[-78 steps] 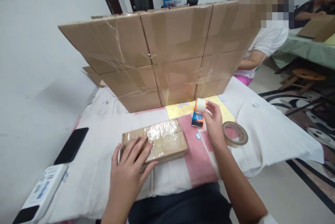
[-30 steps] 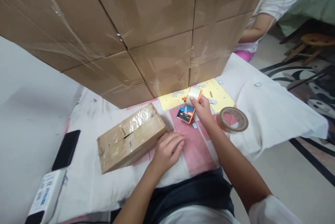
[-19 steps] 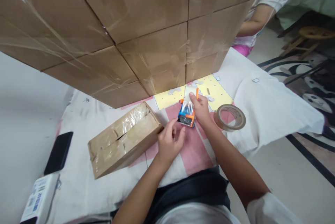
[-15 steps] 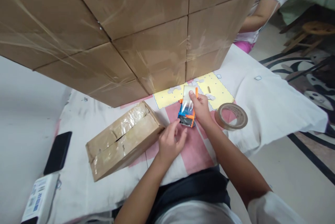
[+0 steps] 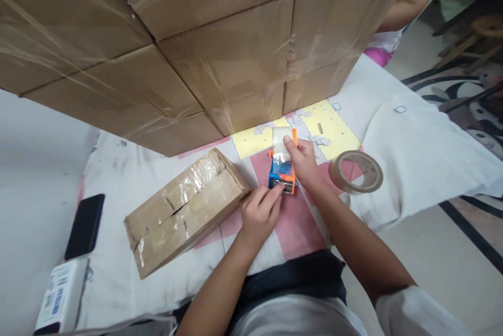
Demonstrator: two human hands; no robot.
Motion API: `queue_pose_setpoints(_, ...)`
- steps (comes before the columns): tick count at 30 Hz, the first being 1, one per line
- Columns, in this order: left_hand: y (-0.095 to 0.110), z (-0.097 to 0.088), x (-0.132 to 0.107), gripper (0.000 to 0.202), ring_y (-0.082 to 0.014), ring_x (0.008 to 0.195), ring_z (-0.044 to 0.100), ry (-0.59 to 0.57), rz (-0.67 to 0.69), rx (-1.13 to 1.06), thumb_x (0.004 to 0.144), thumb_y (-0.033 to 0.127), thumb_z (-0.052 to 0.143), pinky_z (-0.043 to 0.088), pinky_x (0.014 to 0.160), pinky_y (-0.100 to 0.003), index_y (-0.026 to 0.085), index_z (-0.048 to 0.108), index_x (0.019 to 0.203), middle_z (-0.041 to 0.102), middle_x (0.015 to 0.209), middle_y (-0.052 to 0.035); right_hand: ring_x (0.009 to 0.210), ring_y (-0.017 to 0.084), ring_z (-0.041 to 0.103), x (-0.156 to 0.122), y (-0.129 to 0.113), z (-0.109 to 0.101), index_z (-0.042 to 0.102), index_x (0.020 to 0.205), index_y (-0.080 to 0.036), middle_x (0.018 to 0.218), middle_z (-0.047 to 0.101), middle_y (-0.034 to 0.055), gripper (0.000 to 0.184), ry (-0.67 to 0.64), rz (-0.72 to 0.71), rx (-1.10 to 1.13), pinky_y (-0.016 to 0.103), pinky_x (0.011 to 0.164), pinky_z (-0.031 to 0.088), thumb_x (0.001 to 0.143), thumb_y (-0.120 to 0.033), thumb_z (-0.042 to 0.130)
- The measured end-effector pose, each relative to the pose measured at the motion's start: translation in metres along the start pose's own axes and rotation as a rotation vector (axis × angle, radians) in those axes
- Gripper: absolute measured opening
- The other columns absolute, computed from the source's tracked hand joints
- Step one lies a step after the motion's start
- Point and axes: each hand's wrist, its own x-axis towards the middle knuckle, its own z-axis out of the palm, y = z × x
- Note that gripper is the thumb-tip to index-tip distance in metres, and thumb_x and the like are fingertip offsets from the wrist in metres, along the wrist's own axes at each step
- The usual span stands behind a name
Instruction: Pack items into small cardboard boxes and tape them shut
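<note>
A blue and orange tape dispenser (image 5: 282, 176) with a roll of clear tape is gripped in my right hand (image 5: 305, 162), the thumb resting on the roll. My left hand (image 5: 261, 213) has its fingertips against the front cutter end of the dispenser. Its fingers are drawn together, and whatever they may pinch is too small to make out. To the left of that hand lies a taped cardboard box (image 5: 184, 210), turned at an angle. Beside my right forearm rests a roll of brown tape (image 5: 356, 172).
A tall stack of taped cardboard boxes (image 5: 231, 63) stands behind. A black phone (image 5: 85, 226) and a white labelled box (image 5: 62, 294) lie at the left. Paper scraps (image 5: 322, 140) litter the patterned cloth (image 5: 302, 226). A co-worker's arm (image 5: 412, 3) shows at the upper right.
My left hand's fingers have closed together and reached the dispenser's cutter end. The right hand still holds the dispenser, tilted slightly differently. The whole view has shifted a little.
</note>
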Motion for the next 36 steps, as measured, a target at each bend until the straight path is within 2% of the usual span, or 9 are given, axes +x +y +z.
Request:
queue_pose_setpoints(5,0.000,0.000,0.000,0.024,-0.0121,0.062,0.059,0.021,0.000,-0.027,0.092,0.011,0.057,0.049,0.065,-0.024,0.019,0.072,0.110,0.064,0.072,-0.0023,0.049,0.010,0.029,0.000,-0.005,0.001,0.030,0.052,-0.023,0.050,0.029,-0.0044,0.068,0.028,-0.053,0.011,0.027,0.045,0.028,0.079,-0.081,0.052)
queue_pose_setpoints(9,0.001,0.002,0.000,0.028,-0.0135,0.066,0.064,0.038,-0.037,-0.085,0.090,0.011,0.061,0.052,0.068,-0.025,0.018,0.068,0.117,0.069,0.078,-0.0037,0.050,0.010,0.027,-0.001,-0.004,0.000,0.032,0.052,-0.023,0.051,0.030,-0.0044,0.068,0.038,-0.062,0.020,0.027,0.045,0.028,0.079,-0.082,0.052)
queue_pose_setpoints(14,0.006,0.004,-0.003,0.041,-0.0117,0.064,0.066,0.101,-0.216,-0.257,0.088,0.014,0.066,0.055,0.063,-0.022,0.020,0.057,0.127,0.074,0.082,-0.0017,0.049,0.011,0.035,-0.002,-0.001,-0.001,0.041,0.055,-0.022,0.052,0.037,-0.0033,0.064,0.012,-0.057,0.038,0.027,0.045,0.031,0.080,-0.080,0.052)
queue_pose_setpoints(21,0.013,-0.001,-0.002,0.039,-0.0079,0.057,0.062,0.010,-0.489,-0.652,0.089,0.022,0.065,0.052,0.057,-0.020,0.022,0.052,0.126,0.077,0.096,-0.0054,0.050,0.010,0.030,-0.003,0.003,-0.003,0.037,0.054,-0.022,0.053,0.035,-0.0037,0.064,0.112,-0.173,-0.002,0.026,0.045,0.029,0.084,-0.076,0.051)
queue_pose_setpoints(25,0.022,-0.001,0.002,0.023,-0.0080,0.052,0.059,0.033,-0.715,-0.968,0.091,0.031,0.065,0.049,0.050,-0.019,0.022,0.048,0.102,0.077,0.090,-0.0060,0.050,0.010,0.029,-0.005,0.007,-0.004,0.037,0.056,-0.022,0.053,0.033,-0.0041,0.061,0.139,-0.219,-0.032,0.027,0.046,0.028,0.088,-0.073,0.049)
queue_pose_setpoints(27,0.026,0.001,0.003,0.034,-0.0068,0.048,0.057,0.054,-0.797,-1.063,0.088,0.034,0.069,0.047,0.048,-0.018,0.023,0.037,0.083,0.076,0.085,-0.0040,0.049,0.010,0.029,-0.006,0.008,-0.004,0.036,0.057,-0.022,0.053,0.032,-0.0044,0.060,0.173,-0.238,-0.033,0.028,0.046,0.026,0.089,-0.071,0.049)
queue_pose_setpoints(29,0.030,0.003,0.003,0.044,-0.0066,0.045,0.055,0.041,-0.886,-1.115,0.085,0.039,0.072,0.044,0.045,-0.017,0.024,0.031,0.077,0.074,0.075,-0.0012,0.049,0.011,0.031,-0.007,0.010,-0.005,0.036,0.057,-0.023,0.053,0.032,-0.0042,0.059,0.212,-0.246,-0.030,0.028,0.046,0.027,0.089,-0.071,0.049)
queue_pose_setpoints(33,0.030,0.003,0.007,0.039,-0.0072,0.039,0.050,-0.084,-1.024,-1.159,0.081,0.051,0.072,0.038,0.039,-0.018,0.019,0.050,0.082,0.067,0.060,0.0007,0.049,0.012,0.033,-0.006,0.012,-0.007,0.035,0.056,-0.023,0.052,0.034,-0.0038,0.060,0.257,-0.256,-0.021,0.029,0.046,0.028,0.089,-0.071,0.048)
queue_pose_setpoints(36,0.026,0.002,0.010,0.042,-0.0066,0.037,0.046,-0.114,-1.058,-1.159,0.078,0.056,0.073,0.034,0.038,-0.018,0.015,0.061,0.083,0.065,0.055,-0.0002,0.048,0.012,0.032,-0.005,0.014,-0.008,0.036,0.056,-0.023,0.051,0.033,-0.0039,0.060,0.242,-0.265,-0.009,0.029,0.045,0.027,0.088,-0.072,0.048)
